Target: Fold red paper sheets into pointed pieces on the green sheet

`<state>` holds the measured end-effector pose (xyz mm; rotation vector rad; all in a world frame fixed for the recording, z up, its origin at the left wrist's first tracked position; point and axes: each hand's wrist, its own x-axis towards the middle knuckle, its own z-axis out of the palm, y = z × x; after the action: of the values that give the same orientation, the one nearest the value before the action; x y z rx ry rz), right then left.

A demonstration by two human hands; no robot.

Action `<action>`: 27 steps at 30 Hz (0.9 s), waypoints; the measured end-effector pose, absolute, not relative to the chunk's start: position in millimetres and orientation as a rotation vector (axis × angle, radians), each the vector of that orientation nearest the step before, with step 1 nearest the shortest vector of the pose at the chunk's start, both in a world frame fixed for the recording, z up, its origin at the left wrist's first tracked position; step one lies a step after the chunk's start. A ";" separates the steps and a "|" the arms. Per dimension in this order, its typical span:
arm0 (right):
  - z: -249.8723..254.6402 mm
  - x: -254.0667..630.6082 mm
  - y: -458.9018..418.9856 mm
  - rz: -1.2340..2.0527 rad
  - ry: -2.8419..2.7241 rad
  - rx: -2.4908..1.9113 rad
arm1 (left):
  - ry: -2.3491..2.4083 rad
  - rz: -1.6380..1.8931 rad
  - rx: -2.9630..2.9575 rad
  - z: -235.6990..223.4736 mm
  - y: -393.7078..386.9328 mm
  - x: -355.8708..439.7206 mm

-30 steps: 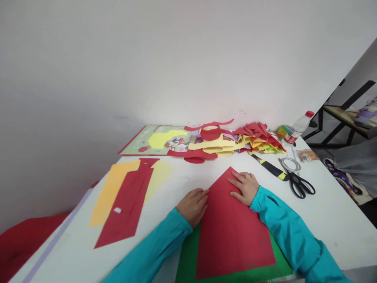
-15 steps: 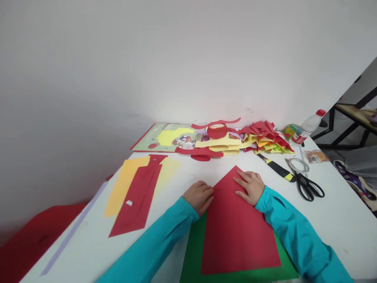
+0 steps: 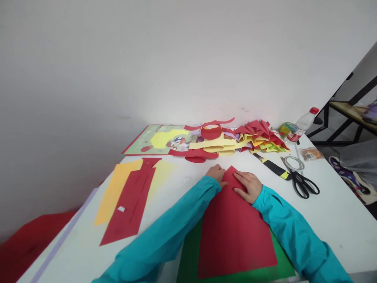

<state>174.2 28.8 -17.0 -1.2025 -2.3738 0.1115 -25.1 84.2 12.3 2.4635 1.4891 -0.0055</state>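
Observation:
A red sheet of paper (image 3: pixel 235 232), its far end coming to a point, lies over a green sheet (image 3: pixel 188 263) in front of me. At the left edge near that point, my left hand (image 3: pixel 217 175) has its fingers curled together, with the thumb on the paper. What its fingertips grip is partly hidden. My right hand (image 3: pixel 249 186) rests on the right side of the red sheet, fingers stretched out and pressing it down; it holds nothing.
Left lie a cut red paper (image 3: pixel 132 204), orange paper (image 3: pixel 110 188) and a purple strip (image 3: pixel 66 236). A picture board (image 3: pixel 138 143), paper loops (image 3: pixel 210 133) and folded paper (image 3: pixel 259 135) sit behind. Right are a utility knife (image 3: pixel 275 168), scissors (image 3: pixel 304 184), tape roll (image 3: pixel 294 163) and bottle (image 3: pixel 303 125).
My left hand has slid away from me along the red sheet's left edge toward its pointed end. My right hand stays nearly in place on the paper. The view has shifted slightly.

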 end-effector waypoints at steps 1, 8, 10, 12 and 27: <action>-19.0 175.1 29.6 0.129 -2.342 -1.191 | 1.522 -0.022 2.436 10.5 85.0 -24.0; -25.1 177.1 35.8 0.112 -2.328 -1.182 | 1.545 -0.027 2.417 10.5 88.5 -20.2; -25.3 176.8 36.6 0.076 -2.365 -1.196 | 1.515 0.020 2.473 13.6 86.7 -18.5; -25.4 176.2 36.9 0.036 -2.399 -1.204 | 1.448 0.080 2.550 14.6 80.2 -15.3; -3.9 162.3 50.1 -0.144 -2.474 -1.363 | 1.403 0.458 2.768 -21.1 29.0 2.6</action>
<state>162.3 50.1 -3.9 -1.3630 -2.4742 -0.1445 2.6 29.0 -21.1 2.7677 1.4030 0.4576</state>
